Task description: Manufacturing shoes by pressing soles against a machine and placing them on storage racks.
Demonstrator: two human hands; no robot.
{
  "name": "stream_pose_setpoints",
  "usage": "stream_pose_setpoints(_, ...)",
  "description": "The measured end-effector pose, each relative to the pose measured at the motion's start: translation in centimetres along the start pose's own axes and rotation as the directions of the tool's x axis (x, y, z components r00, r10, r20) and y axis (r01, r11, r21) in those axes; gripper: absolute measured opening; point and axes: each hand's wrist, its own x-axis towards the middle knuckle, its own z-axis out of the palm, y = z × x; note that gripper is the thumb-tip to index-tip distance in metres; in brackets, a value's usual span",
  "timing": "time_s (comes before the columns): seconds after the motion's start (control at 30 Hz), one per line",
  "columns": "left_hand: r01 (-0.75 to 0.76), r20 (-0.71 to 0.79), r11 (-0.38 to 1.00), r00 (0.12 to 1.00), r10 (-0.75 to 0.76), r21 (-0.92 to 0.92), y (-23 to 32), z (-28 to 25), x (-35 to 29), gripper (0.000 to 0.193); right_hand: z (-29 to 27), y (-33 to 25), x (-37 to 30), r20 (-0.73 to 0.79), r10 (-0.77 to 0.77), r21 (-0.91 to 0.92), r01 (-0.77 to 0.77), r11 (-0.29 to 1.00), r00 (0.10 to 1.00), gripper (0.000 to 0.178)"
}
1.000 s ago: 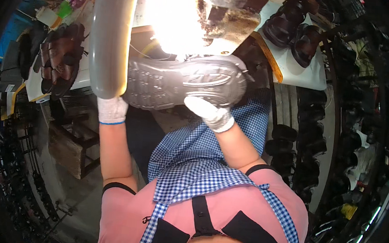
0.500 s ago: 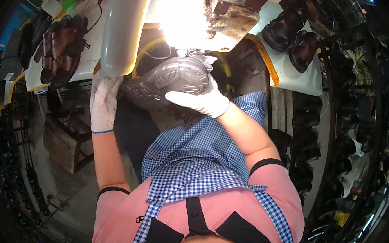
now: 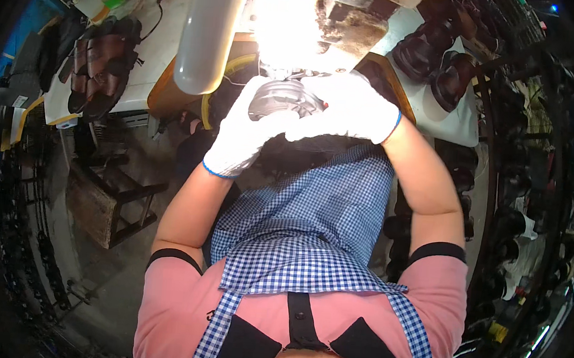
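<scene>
Workshop light (image 3: 288, 19) glared beside the stained, pale machine (image 3: 357, 37); below it, the white-gloved left hand (image 3: 245, 133) had joined the white-gloved right hand (image 3: 350, 110), both gripping the grey ridged shoe sole (image 3: 281, 97), seemingly steadier.

White worktable (image 3: 161, 54) with brown leather footwear (image 3: 102, 63) at either side

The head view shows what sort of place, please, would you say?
Probably a shoe workshop: a ridged sole in the gloved left hand and right hand, brown sandals at left, dark footwear at right.
</scene>
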Motion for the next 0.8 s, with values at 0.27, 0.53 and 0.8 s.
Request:
stream_pose_setpoints(0.27, -0.016, -0.145, 0.946, 0.989, -0.033, -0.324, -1.8, 1.9, -0.8, 0.055, 13.2, 4.5, -8.5, -0.512, 0.556, 0.848, 0.283, 0.447, 0.655, 0.066)
stream_pose_setpoints(0.53, 0.082, -0.007, 0.640, 0.991, -0.135, -0.764, -2.3, 3.0, -2.0, 0.053, 7.8, 3.9, -14.7, -0.534, 0.705, 0.836, 0.168, 0.522, 0.466, 0.049)
stream_pose_setpoints(0.8, 0.095, 0.080, 0.911, 0.994, -0.068, -0.400, -6.2, 1.0, -1.6, 0.052, 7.8, 2.1, -17.4, -0.304, 0.831, 0.932, 0.328, 0.156, 0.466, 0.044)
